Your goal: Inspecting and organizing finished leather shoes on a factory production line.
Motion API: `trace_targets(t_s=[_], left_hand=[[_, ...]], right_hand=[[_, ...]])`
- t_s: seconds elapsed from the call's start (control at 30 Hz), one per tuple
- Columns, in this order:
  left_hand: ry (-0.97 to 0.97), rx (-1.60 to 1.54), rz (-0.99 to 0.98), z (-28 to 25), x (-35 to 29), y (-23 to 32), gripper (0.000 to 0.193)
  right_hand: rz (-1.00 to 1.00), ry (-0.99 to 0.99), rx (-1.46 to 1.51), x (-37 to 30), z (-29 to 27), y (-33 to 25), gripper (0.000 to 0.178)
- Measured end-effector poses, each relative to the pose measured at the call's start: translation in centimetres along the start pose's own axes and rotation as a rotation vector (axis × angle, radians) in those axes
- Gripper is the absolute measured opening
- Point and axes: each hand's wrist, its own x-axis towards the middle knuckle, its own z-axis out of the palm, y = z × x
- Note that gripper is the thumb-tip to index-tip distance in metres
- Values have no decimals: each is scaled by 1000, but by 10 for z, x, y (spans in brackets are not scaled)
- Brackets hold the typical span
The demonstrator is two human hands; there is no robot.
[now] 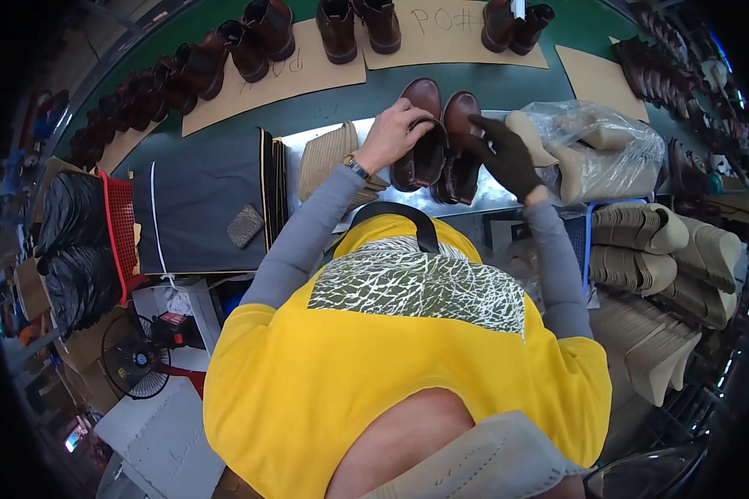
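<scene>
A pair of brown leather ankle boots stands side by side on a shiny metal surface (495, 198) in front of me, toes pointing away. My left hand (394, 133), bare with a wristwatch, grips the left boot (423, 96) around its upper part, the thumb near the dark opening. In a dark glove, my right hand (508, 156) has its fingers against the outer side of the right boot (459, 112); part of their hold is hidden. Left of the boots lies a stack of beige insole-like pieces (329, 158). Right of them sit beige moulded pieces in a clear plastic bag (591, 141).
More brown boots (266, 29) line the green bench (424, 66) on cardboard sheets (275, 87). A stack of dark sheets (200, 204) bears a small grey block (244, 226), beside a red basket (116, 237). A fan (139, 358) is lower left. Stacked beige pieces (637, 229) fill the right.
</scene>
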Motion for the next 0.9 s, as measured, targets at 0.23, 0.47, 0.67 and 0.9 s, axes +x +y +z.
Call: trace_targets(t_s=[0.23, 0.47, 0.67, 0.9], left_hand=[[233, 59, 10, 18, -6, 10, 12], [152, 17, 21, 8, 11, 1, 23], [-64, -262, -399, 8, 24, -18, 29], [-186, -460, -643, 9, 34, -26, 29]], right_hand=[[-39, -146, 147, 14, -6, 0, 29], [-53, 152, 340, 7, 17, 30, 16], [-291, 193, 87, 25, 10, 28, 11], [-407, 78, 35, 18, 23, 50, 13]])
